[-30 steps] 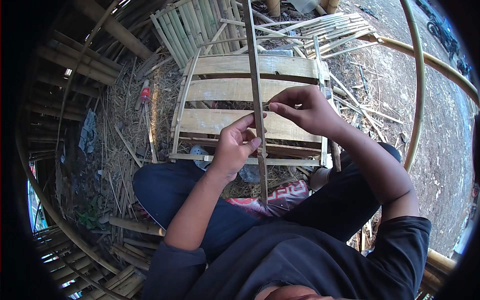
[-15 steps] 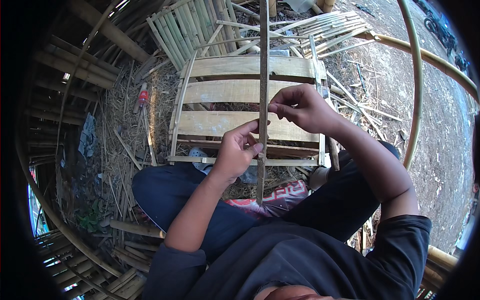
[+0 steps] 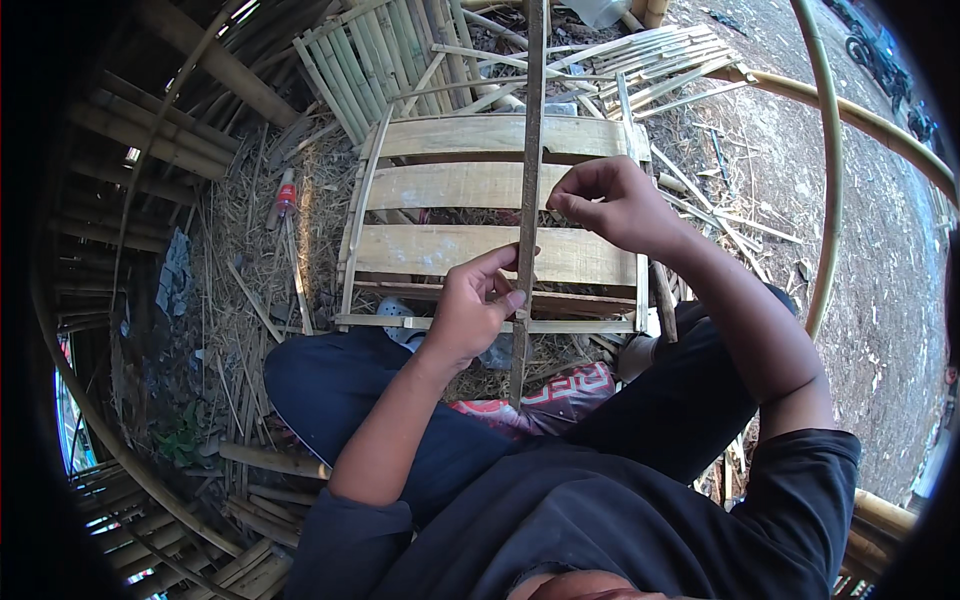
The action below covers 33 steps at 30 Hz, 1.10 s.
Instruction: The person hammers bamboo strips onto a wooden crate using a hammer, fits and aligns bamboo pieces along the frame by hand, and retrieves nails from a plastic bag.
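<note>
A long, narrow brown strip (image 3: 533, 130), seemingly bamboo or wood, runs from the top of the view down to between my legs. My left hand (image 3: 472, 305) grips its lower part, thumb on the near face and fingers at its side. Just right of the strip, my right hand (image 3: 622, 208) is closed in a pinch, apart from it. Whatever lies between those fingertips is too small to make out. Beneath both hands stands a low slatted wooden bench (image 3: 440, 248) with thin bamboo strips along its edges.
Slatted bamboo panels (image 3: 380, 62) lie beyond the bench. A red-labelled bottle (image 3: 286, 192) rests among straw and shavings on the left. Curved bamboo poles (image 3: 830, 170) arch at right, over paved ground. A patterned red and grey cloth (image 3: 565, 397) lies between my legs.
My right hand has moved slightly right, away from the strip it was touching. The strip's upper end has shifted a little to the right. My left hand keeps its grip.
</note>
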### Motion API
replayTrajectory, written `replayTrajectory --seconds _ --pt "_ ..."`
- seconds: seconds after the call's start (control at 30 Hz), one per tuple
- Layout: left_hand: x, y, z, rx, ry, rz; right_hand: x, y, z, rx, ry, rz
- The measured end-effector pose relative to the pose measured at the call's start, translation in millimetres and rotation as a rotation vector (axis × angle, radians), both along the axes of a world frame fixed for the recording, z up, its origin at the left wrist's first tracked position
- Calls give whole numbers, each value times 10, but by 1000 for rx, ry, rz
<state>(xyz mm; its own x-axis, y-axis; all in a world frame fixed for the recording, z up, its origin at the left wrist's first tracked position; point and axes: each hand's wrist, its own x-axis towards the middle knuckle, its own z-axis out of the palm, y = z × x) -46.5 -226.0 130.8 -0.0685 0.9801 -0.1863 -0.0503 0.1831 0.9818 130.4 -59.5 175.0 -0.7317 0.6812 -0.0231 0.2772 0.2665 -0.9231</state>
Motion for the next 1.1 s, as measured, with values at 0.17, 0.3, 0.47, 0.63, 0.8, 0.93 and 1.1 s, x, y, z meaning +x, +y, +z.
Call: replayTrajectory --seconds 0.17,0.3,0.47,0.63,0.8,0.93,1.1 --pt "12 -2 15 12 42 -12 -21 -46 1 -53 -2 40" --pt "12 -2 -32 -1 30 0 -17 -34 -14 -8 10 56" --pt "1 2 -45 17 148 -21 -20 -48 5 -59 -24 21" --pt "4 -4 -79 5 177 -12 -6 -34 -7 -55 -27 25" --pt "18 -2 -48 -15 193 -13 -9 -41 -11 -74 -37 3" --pt "6 -9 -71 -6 189 -15 -17 -34 -18 -74 -34 7" --pt "15 -12 -75 -7 197 -10 2 10 -57 -91 -37 -21"
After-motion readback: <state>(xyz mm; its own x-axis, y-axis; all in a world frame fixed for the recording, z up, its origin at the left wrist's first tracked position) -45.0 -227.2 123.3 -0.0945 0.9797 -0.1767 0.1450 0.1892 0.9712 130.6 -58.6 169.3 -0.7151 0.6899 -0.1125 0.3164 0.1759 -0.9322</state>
